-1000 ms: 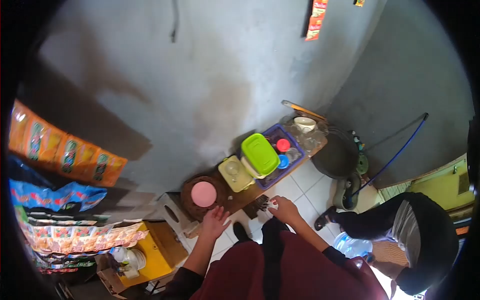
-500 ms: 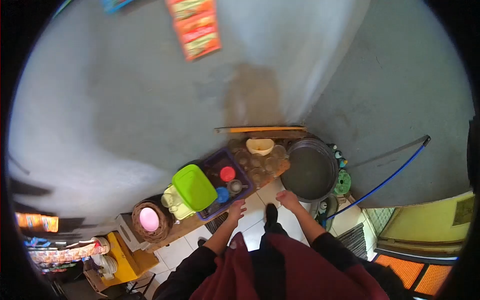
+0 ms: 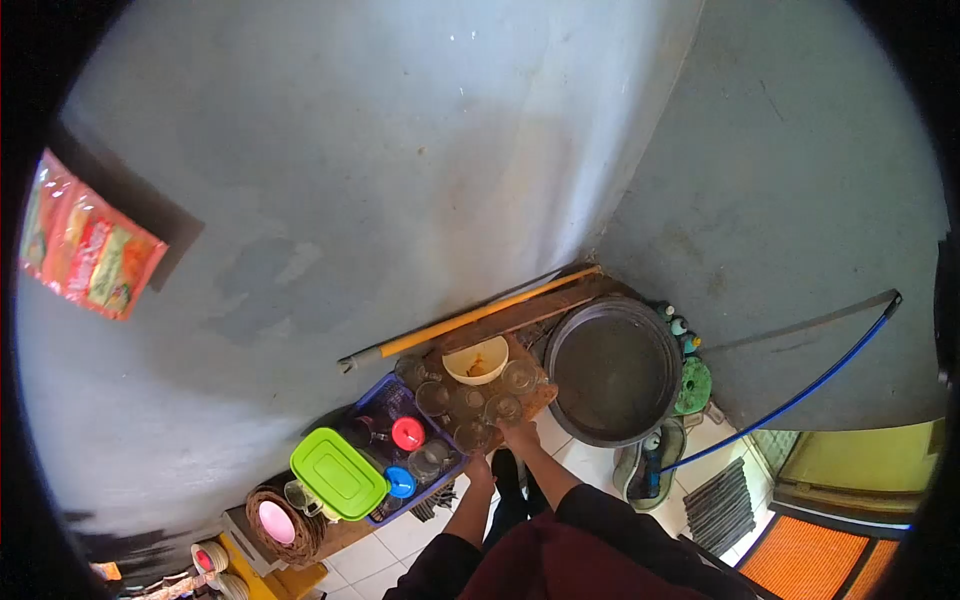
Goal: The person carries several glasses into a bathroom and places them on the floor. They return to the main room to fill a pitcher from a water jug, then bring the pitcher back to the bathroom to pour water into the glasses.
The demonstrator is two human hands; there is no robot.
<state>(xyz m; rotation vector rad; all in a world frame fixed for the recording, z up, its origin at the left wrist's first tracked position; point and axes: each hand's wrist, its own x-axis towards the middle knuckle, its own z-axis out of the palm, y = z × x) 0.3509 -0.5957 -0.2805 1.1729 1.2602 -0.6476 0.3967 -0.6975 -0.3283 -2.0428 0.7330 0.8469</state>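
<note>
Both my hands are low over the near edge of a wooden bench. My right hand is against the near side of a clear drinking glass; whether its fingers grip the glass cannot be made out. Beside it, my left hand is just below another glass, its fingers mostly hidden. Several more glasses stand around a cream bowl with orange residue inside. Left of my hands lies a purple basket holding a red-lidded item, a blue-lidded item and glassware.
A large dark basin of murky water stands right of the bench. A green lid and a pink bowl in a woven basket lie left. A yellow pole runs along the wall; a blue stick leans right.
My hands have come together and reached forward from open floor to the glasses. My view has shifted, and the hanging orange packets now appear at far left.
</note>
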